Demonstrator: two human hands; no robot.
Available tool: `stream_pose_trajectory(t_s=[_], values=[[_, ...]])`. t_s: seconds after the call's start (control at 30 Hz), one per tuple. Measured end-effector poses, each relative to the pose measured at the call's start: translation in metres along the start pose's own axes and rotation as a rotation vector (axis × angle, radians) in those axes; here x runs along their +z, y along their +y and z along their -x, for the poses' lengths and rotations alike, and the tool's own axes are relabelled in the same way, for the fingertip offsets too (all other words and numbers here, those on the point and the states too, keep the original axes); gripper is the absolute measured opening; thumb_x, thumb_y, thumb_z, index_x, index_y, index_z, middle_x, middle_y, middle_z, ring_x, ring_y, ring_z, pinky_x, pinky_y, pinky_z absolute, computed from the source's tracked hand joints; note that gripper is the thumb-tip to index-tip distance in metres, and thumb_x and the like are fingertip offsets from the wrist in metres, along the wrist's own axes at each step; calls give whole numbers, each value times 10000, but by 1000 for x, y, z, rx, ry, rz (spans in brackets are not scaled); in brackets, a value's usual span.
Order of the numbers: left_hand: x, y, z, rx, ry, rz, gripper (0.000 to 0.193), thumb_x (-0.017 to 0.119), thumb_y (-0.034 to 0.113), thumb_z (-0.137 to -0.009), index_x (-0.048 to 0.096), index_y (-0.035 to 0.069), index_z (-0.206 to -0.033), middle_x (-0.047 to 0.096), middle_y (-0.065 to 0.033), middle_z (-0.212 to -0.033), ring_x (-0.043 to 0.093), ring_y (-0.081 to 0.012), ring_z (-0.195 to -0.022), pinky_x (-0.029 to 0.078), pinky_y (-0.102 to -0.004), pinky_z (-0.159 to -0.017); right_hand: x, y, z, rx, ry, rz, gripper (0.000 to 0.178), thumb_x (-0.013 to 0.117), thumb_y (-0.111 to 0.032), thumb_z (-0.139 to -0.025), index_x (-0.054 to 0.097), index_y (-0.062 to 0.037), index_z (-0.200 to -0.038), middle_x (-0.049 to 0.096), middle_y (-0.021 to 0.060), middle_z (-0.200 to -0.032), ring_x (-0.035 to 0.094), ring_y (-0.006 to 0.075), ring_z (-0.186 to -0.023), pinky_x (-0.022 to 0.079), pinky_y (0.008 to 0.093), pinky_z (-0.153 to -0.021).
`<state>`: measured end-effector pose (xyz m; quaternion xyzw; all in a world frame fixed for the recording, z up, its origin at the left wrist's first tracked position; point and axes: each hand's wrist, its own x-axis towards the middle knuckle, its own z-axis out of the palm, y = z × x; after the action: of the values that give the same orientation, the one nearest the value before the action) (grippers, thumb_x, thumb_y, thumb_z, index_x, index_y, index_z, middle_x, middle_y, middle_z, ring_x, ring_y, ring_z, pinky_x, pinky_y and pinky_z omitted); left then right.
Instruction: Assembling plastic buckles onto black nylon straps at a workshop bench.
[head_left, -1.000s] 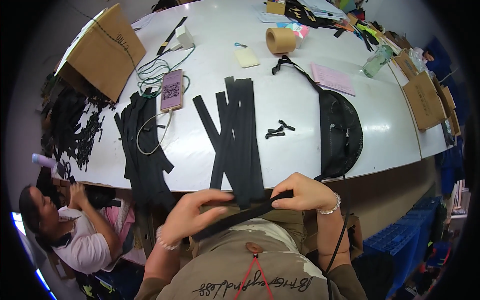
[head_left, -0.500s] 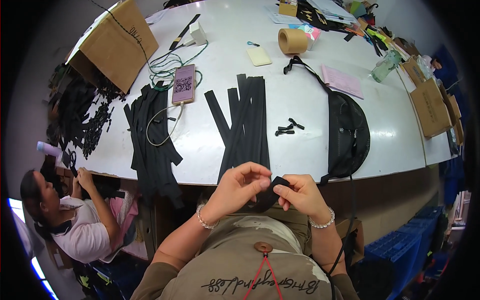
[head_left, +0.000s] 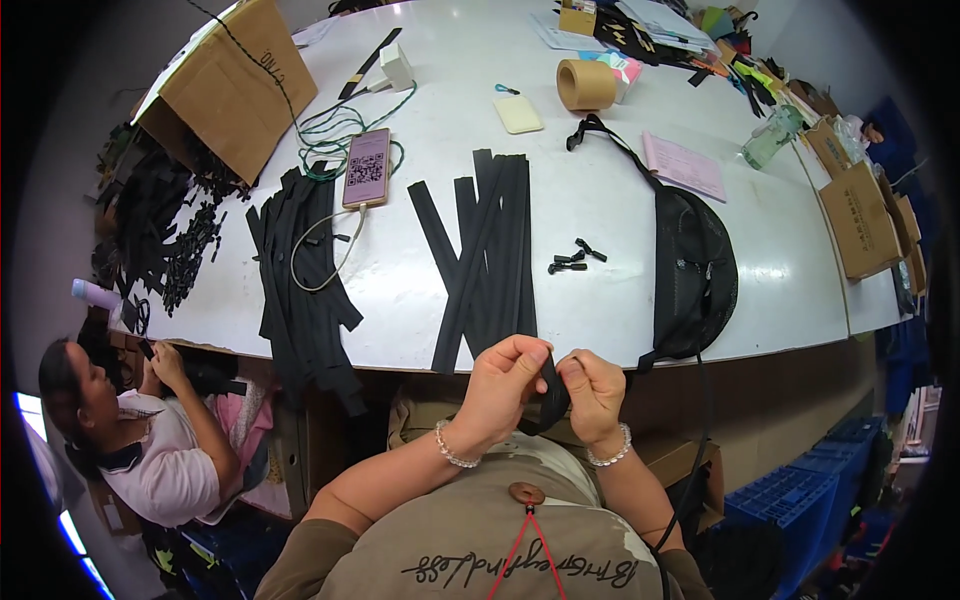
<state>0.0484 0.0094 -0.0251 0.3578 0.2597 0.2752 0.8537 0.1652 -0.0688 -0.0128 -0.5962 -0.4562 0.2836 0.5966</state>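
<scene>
The held strip (head_left: pixel 548 405) looks like smooth, matt cloth. The table (head_left: pixel 780 295) is glossy, the left box (head_left: pixel 235 100) matt cardboard. The bottle (head_left: pixel 770 138) looks clear and shiny.

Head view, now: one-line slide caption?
Left hand and right hand close together at a black strip, by a white table bearing loose black strips and a black bag.

We have one black strip (head_left: pixel 554 406) between our left hand (head_left: pixel 503 383) and right hand (head_left: pixel 594 395). It looks flat and soft. Our left hand pinches it near the top, and below that it bends and hangs down.
</scene>
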Motion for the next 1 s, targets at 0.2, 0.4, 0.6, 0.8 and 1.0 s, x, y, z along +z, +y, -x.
stream_pose_trajectory(t_s=[0.2, 0.4, 0.6, 0.8, 1.0], values=[[8, -3, -15, -18, 316, 322, 167, 543, 246, -928, 576, 93, -986, 549, 48, -796, 538, -40, -703, 514, -194, -671, 24, 18, -3, -1, 428, -350, 198, 490, -115, -932, 576, 28, -826, 620, 72, -826, 543, 99, -712, 442, 226, -650], [6, -6, -37, 119, 131, -101, 153, 519, 177, -940, 573, 34, -938, 557, -11, -822, 528, -57, -731, 514, -230, -635, 1, 27, -2, 33, 275, -342, 66, 597, 46, -830, 550, 4, -810, 600, 56, -842, 552, 83, -773, 440, 179, -685], [13, 15, -138, 548, -27, -871, 161, 578, 89, -861, 648, 20, -988, 634, -88, -896, 592, -151, -764, 502, -279, -678, -15, 32, 0, 230, 382, -427, 264, 624, 89, -785, 533, 12, -1021, 564, 13, -799, 498, 39, -685, 435, 166, -633], [31, 3, -198, 564, -262, -1739, 150, 639, 72, -751, 667, 21, -890, 647, -145, -938, 616, -299, -792, 502, -338, -729, -16, 34, 9, 404, 259, -457, 280, 612, 55, -808, 587, 46, -1087, 555, -15, -796, 484, 16, -669, 421, 145, -619], [22, 25, -203, 495, -153, -1430, 124, 574, 106, -836, 640, 1, -841, 654, -137, -909, 641, -291, -729, 522, -335, -704, -22, 38, 11, 387, 291, -439, 259, 604, 29, -823, 583, 57, -1080, 593, 23, -813, 520, 53, -664, 453, 187, -608]])
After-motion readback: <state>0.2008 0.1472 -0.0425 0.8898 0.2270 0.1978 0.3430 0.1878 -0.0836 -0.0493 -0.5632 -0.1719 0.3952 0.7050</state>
